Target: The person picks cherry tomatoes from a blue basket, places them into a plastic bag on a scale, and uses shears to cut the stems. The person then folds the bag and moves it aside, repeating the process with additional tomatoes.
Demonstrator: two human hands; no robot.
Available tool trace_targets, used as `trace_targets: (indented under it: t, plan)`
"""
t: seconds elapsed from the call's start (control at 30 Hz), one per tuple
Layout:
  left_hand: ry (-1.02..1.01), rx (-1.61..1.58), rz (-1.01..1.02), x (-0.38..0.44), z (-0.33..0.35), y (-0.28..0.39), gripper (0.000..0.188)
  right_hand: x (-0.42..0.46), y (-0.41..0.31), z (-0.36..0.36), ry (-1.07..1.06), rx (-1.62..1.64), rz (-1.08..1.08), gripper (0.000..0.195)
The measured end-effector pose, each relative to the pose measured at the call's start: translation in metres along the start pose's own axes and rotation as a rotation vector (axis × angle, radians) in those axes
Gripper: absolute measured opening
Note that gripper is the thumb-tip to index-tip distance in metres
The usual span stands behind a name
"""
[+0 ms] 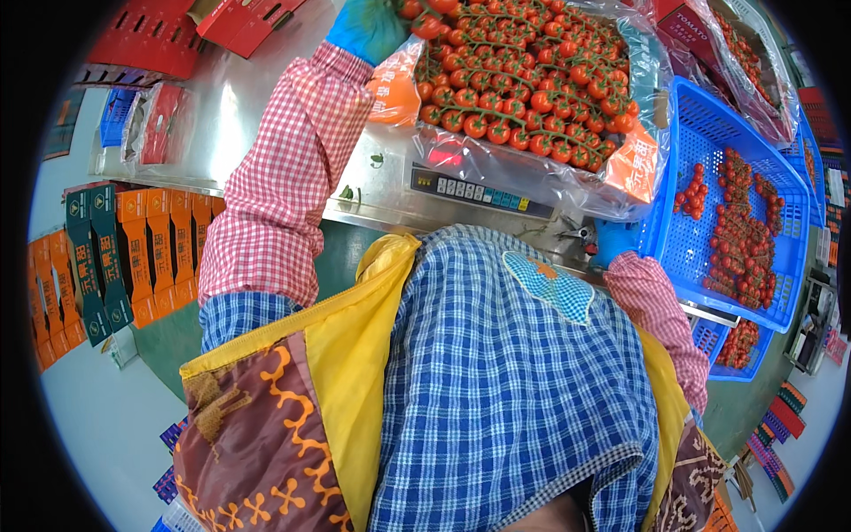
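My left hand [369, 30], in a blue glove with green stains, reaches to the upper left corner of an open carton [393, 100] heaped with red tomatoes on the vine [518, 80]. Its fingers are partly cut off at the picture's top, beside a few tomatoes, so its grip is unclear. The carton has a clear plastic liner [465, 149] and sits on a digital weighing scale [479, 191]. Low at the carton's right front corner, my blue-gloved right hand [613, 243] is closed around small metal snips [580, 234], their blades pointing left.
To the right, a blue plastic crate [685, 259] holds loose tomato trusses [741, 233]. Another lined tomato carton [691, 33] stands beyond it. Leaf scraps [348, 193] lie on the steel table [219, 86]. Orange and green cartons [146, 246] stand at the left.
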State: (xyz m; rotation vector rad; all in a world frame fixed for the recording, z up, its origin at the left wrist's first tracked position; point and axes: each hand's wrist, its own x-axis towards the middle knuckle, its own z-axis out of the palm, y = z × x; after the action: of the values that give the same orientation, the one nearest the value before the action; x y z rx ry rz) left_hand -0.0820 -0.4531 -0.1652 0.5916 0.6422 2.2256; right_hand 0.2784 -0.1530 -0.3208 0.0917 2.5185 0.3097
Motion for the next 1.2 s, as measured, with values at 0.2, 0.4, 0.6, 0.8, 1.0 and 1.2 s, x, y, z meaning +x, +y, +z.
trace_targets:
  t: [0.2,0.4,0.6,0.8,1.0,1.2]
  plan:
    - [0.211,-0.045,-0.025,0.007,0.002,0.002,0.018,0.012,-0.017,-0.006,-0.077,0.157,-0.019,0.082]
    - [0.058,-0.105,-0.037,0.013,0.010,-0.012,0.018,-0.034,-0.018,-0.060,-0.089,0.464,-0.331,0.042]
    - [0.229,-0.137,-0.087,0.054,0.076,-0.106,0.016,-0.098,-0.014,-0.177,0.090,1.732,0.022,0.030]
    - [-0.036,-0.182,-0.079,0.076,0.122,-0.180,0.018,-0.077,-0.022,-0.205,0.153,2.378,-0.265,0.044]
    - [0.013,-0.079,-0.007,0.086,0.149,-0.243,0.023,-0.068,-0.001,-0.175,0.352,2.560,-0.066,0.041]
    - [-0.097,-0.164,-0.016,0.077,0.154,-0.267,0.033,-0.075,-0.019,-0.161,0.501,2.595,0.175,0.042]
